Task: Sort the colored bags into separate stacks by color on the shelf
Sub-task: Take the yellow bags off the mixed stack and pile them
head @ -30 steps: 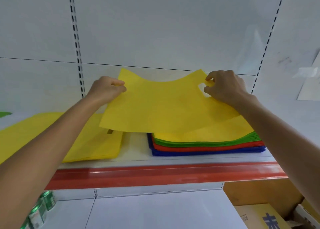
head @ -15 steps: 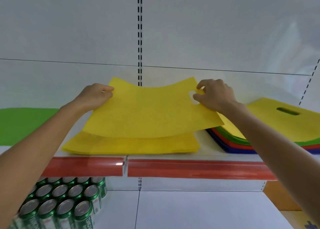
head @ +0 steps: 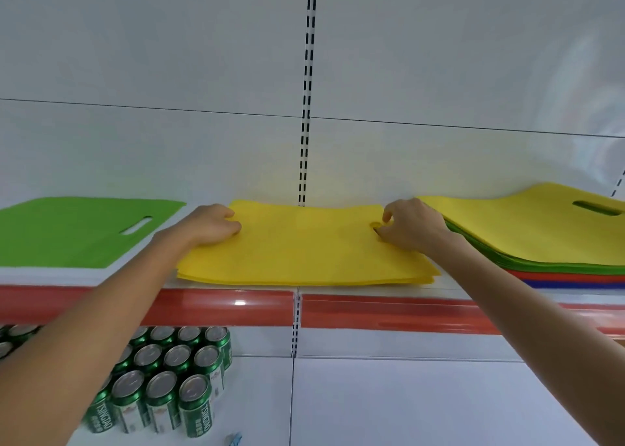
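A yellow bag lies flat on top of a stack of yellow bags at the middle of the shelf. My left hand pinches its left edge. At the bag's right end my right hand grips it at the handle cutout. A green bag lies flat on the shelf to the left. To the right sits a mixed pile with a yellow bag on top and green, red and blue layers beneath.
The shelf has a red front strip and a white back wall with a slotted upright. Several green cans stand on the lower shelf at the left.
Both hands have lowered the yellow bag from mid-air onto the yellow stack. The view has shifted left, bringing the green bag into sight.
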`<state>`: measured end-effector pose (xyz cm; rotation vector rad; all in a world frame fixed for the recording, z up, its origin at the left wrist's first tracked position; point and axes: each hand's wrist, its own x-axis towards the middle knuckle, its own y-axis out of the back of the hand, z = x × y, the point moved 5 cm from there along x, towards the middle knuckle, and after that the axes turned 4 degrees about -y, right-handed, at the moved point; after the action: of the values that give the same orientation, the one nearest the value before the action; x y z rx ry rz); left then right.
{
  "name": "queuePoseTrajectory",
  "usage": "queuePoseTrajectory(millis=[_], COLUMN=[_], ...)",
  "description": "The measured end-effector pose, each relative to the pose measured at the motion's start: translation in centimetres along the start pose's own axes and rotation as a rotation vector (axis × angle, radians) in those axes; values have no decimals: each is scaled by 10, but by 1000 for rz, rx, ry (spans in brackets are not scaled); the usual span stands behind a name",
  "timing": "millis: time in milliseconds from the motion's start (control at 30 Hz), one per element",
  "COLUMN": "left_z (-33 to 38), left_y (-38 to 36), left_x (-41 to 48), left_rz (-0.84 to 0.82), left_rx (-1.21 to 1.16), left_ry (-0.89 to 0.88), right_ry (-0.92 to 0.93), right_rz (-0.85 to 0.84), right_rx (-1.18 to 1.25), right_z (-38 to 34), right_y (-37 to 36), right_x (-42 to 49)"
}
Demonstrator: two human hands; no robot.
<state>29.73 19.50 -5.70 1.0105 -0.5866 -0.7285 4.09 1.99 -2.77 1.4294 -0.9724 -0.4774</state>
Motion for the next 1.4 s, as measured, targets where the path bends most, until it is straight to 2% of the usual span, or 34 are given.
queuePoseTrajectory(millis=[367,467,567,700,1033,1200,1400], left_z=[8,34,77,139,305,342,352], left_y=[2,10,13,-3,-76,-113,-137], left_x=[6,4,1,1,9,21,23], left_rz=[2,68,80,40,-3,-20,-100], left_rx=[116,122,73,8,-10,143,237], left_ry=[-15,-68,-169,-256,-434,-397,-303], right_ry=[25,23,-58,-136,-188,-242,-221], right_rz=[-47,44,163,215,133,141,96], right_rx=[121,172,97,66,-10,-74,-63], right_z=[9,19,40,93,264,322,349], right_y=[-2,20,52,82,98,101,91], right_x=[6,13,18,28,37,41,51])
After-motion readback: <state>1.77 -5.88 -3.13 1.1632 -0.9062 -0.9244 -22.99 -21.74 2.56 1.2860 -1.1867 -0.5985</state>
